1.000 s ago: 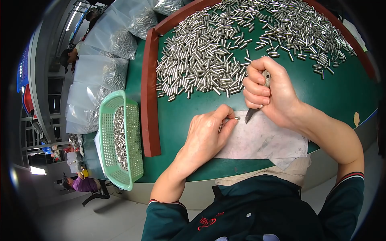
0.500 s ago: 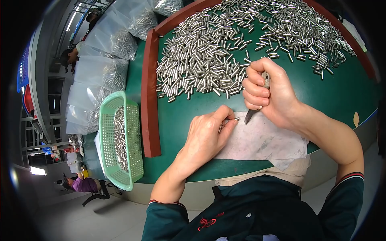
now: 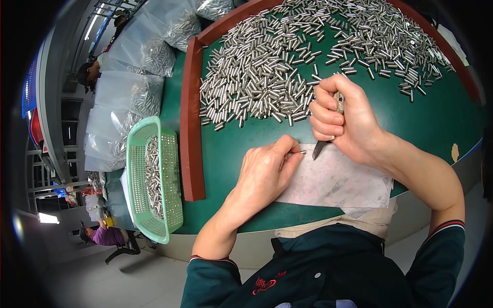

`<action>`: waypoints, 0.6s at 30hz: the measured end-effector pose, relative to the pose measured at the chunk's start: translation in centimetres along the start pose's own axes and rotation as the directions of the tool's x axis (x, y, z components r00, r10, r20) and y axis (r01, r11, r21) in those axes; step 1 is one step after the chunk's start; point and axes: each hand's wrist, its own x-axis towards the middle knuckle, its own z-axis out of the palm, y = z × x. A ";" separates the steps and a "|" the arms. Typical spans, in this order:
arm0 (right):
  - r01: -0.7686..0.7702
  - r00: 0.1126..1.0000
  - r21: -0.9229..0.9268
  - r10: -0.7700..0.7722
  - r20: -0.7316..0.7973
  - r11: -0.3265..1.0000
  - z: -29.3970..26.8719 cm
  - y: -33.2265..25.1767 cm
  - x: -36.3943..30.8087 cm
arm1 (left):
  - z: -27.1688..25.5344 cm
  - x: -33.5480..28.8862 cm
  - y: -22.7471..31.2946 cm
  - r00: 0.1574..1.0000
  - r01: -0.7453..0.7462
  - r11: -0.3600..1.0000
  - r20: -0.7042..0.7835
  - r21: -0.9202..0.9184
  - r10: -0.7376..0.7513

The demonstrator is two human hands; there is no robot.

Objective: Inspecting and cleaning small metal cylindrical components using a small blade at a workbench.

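The left hand (image 3: 264, 167) is pinching a small metal pin (image 3: 303, 152) at its 2 o'clock. The right hand (image 3: 346, 115), fisted, is gripping a dark-bladed tool (image 3: 319, 148); the pin is sitting toward its 7–8 o'clock. The blade is pointing down over the pale cloth (image 3: 336, 182), just beside the pin.

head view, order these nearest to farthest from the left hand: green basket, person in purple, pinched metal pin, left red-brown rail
1. Metal pin: pinched in the left hand
2. Left red-brown rail: to the hand's left
3. Green basket: farther left, beyond the rail
4. Person in purple: far left, in the background
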 end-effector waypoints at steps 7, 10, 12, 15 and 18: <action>-0.018 0.999 -0.040 0.016 -0.035 0.999 0.4 -0.1 -0.2 | 0.1 0.1 0.1 1.000 -0.014 1.000 -0.002 -0.006 0.014; -0.023 0.999 -0.030 0.022 -0.031 0.999 0.2 -0.1 -0.1 | 0.1 0.1 0.1 1.000 -0.006 1.000 0.004 -0.005 0.006; -0.020 0.999 -0.031 0.019 -0.034 0.999 0.2 -0.1 -0.1 | 0.1 0.1 0.1 1.000 -0.003 1.000 0.003 -0.010 0.003; -0.023 0.999 -0.033 0.022 -0.032 0.999 0.3 -0.1 -0.1 | 0.0 0.1 0.2 1.000 0.005 1.000 0.011 -0.024 -0.005; -0.028 0.999 -0.032 0.027 -0.032 0.999 0.4 -0.1 -0.2 | -0.3 0.0 0.0 0.996 0.075 0.985 0.061 -0.153 -0.067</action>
